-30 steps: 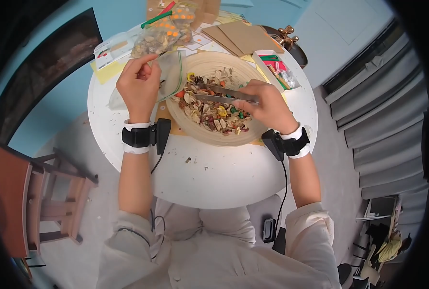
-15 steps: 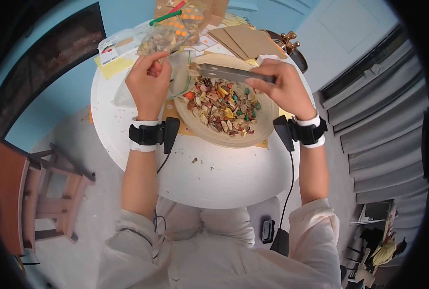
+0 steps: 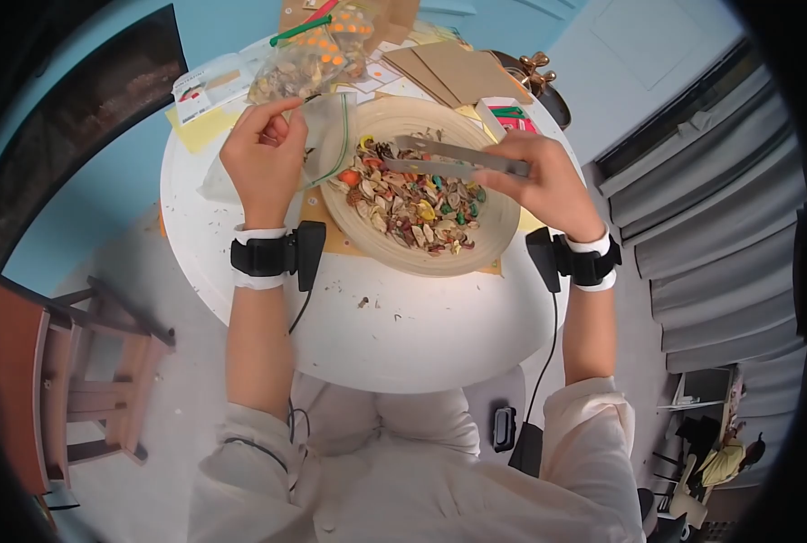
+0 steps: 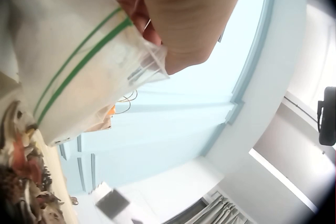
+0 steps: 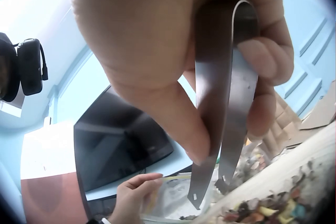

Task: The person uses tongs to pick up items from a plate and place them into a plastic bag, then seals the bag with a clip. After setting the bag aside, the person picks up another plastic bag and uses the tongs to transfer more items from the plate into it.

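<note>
My left hand [image 3: 263, 163] pinches the upper edge of a clear zip bag [image 4: 68, 45] with a green seal strip. The bag's mouth hangs at the left rim of a wide, pale bowl [image 3: 394, 262]. Dried potpourri [image 3: 421, 204] in brown, cream, orange, yellow and green fills the middle of the bowl. Metal tongs [image 5: 215, 87] are held in my right hand [image 3: 548, 181], thumb on one arm and fingers on the other. Their tips stand apart, with nothing between them, above the potpourri near the bag's side.
Behind the bag lies a filled clear bag [image 3: 295, 72] with orange dots and a green clip. Brown cardboard sheets [image 3: 462, 72] and a small box [image 3: 507, 116] with colourful contents lie at the back right. Crumbs dot the white table [image 3: 403, 335] in front of the bowl.
The tongs rose from the potpourri to the bag's mouth, squeezed together on a pale piece. Now they are back over the bowl, spread and without it. My left hand keeps its hold.
</note>
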{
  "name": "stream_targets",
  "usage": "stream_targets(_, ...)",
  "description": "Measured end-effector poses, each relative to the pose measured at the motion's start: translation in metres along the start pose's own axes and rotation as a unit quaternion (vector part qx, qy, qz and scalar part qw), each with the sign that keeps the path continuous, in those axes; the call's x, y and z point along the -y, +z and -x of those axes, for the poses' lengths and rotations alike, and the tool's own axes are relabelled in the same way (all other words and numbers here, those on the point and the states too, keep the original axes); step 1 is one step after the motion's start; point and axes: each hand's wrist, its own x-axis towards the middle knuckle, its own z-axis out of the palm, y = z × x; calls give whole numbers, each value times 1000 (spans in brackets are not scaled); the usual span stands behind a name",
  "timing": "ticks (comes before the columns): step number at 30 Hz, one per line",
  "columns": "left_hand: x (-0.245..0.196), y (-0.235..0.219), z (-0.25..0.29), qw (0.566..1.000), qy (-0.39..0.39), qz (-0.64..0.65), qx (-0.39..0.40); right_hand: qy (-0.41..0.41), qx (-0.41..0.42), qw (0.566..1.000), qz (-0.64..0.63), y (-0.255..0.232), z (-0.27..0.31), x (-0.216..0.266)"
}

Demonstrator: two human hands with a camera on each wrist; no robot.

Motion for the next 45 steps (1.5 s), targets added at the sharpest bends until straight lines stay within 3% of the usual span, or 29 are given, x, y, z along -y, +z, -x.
stream_targets(6, -3, 2, 1, 1000, 10, -5, 0, 44, -25, 999, -2, 11, 17, -44)
stream_targets(9, -1, 5, 1, 1000, 22, -10, -7, 89, 4, 995, -36, 22, 13, -50)
stream_targets(21, 1, 6, 2, 1000, 17, -17, -9, 36, -34, 997, -60, 30, 21, -52)
stream_targets(28, 0, 3, 1, 1000, -6, 8, -19, -53, -52, 997, -31, 11, -9, -4)
stream_targets(33, 0, 1, 0, 999, -23, 19, -12, -132, -44, 990, 29, 58, -56, 21)
stream_targets(36, 2, -1, -2, 999, -21, 29, 6, -135, -69, 988, 2, 75, -64, 22)
stream_targets(39, 1, -1, -1, 999, -11, 29, 18, -121, -42, 992, -1, 55, -46, 20)
stream_targets(43, -5, 1, -1, 999, 18, -12, 47, 15, 7, 998, -68, 21, -10, -2)
stream_targets(45, -9, 2, 1, 997, 34, -39, 64, 27, -5, 998, -61, 17, 4, -19)
